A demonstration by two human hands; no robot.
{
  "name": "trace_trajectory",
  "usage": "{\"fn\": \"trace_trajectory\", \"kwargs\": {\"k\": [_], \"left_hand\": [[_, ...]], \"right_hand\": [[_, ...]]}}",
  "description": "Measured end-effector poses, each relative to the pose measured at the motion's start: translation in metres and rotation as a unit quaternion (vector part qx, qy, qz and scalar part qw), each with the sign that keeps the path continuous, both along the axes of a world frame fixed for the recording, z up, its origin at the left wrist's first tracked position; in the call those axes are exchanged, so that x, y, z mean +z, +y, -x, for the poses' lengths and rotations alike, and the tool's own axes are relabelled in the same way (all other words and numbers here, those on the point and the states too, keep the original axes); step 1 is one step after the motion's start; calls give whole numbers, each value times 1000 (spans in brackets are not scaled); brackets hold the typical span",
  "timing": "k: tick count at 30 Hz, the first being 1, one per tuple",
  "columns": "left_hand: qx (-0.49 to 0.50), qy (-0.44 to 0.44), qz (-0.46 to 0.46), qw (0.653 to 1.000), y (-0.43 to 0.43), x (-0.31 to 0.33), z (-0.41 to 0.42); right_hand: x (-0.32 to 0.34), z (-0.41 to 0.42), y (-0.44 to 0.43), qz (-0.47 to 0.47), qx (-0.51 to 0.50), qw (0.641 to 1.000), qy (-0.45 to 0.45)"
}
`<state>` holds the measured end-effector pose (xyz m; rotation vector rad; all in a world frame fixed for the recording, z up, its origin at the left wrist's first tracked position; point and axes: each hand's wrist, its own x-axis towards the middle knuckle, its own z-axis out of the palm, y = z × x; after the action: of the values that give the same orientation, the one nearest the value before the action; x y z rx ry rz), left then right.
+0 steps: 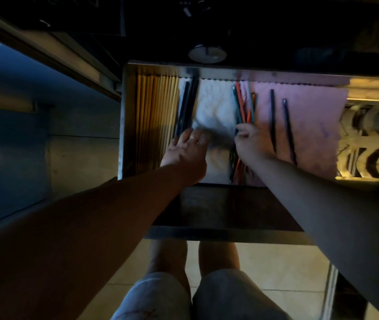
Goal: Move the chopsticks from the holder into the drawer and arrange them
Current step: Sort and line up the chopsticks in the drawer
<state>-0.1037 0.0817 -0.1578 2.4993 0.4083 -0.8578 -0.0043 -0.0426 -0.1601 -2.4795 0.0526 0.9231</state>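
The open drawer (123, 125) holds chopsticks in groups. Several pale wooden chopsticks (155, 112) lie side by side at its left. Dark chopsticks (187, 105) lie just right of them, and my left hand (185, 151) rests flat with its fingertips on their near ends. Several coloured chopsticks (242, 105), orange and green, lie in a bundle in the middle; my right hand (251, 142) pinches them near their midpoint. Two black chopsticks (281, 125) lie apart on the pink liner (313, 116). The holder is not in view.
A white liner (214, 105) covers the drawer's middle. A round metal object (207, 54) stands on the dark counter behind the drawer. A rack with dishes (366, 139) shows at the right. My legs and the tiled floor (283, 269) are below the drawer front.
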Motion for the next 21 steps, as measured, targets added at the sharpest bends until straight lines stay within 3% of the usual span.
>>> {"fn": "trace_trajectory", "kwargs": {"k": [9, 13, 15, 21], "left_hand": [[49, 14, 43, 998, -63, -2, -35], [146, 15, 88, 985, -81, -6, -54], [211, 9, 93, 973, -87, -8, -63], [364, -29, 71, 928, -94, -23, -85]], "right_hand": [[-8, -26, -62, 24, 33, 999, -10], [-16, -33, -79, -5, 6, 1000, 6], [-15, -38, -86, -17, -4, 999, -29], [3, -54, -101, 76, 160, 959, -220]]}}
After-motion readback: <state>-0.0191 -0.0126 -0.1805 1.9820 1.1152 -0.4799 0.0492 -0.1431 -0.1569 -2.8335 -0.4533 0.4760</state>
